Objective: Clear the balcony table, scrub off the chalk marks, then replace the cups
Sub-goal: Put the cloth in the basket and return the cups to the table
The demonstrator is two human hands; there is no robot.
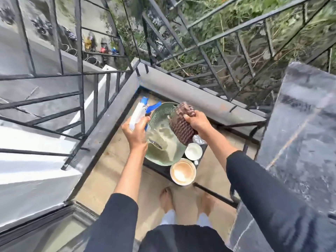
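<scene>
Bright, flat daylight, probably from an overcast sky; shadows are soft and faint. The white wall [27,175] at lower left is nearly blown out, the cups [183,172] near centre glare pale inside, and the dark slab [300,124] at right carries a sheen. Motion blur smears the upper left and the plants [227,20] at top. Wide-angle distortion bends the railing [79,51] toward the edges.

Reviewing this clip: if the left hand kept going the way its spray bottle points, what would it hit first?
Probably the grey parapet ledge at the balcony corner; the left hand aims the spray bottle that way, with nothing visible between. Depth is hard to judge.
</scene>
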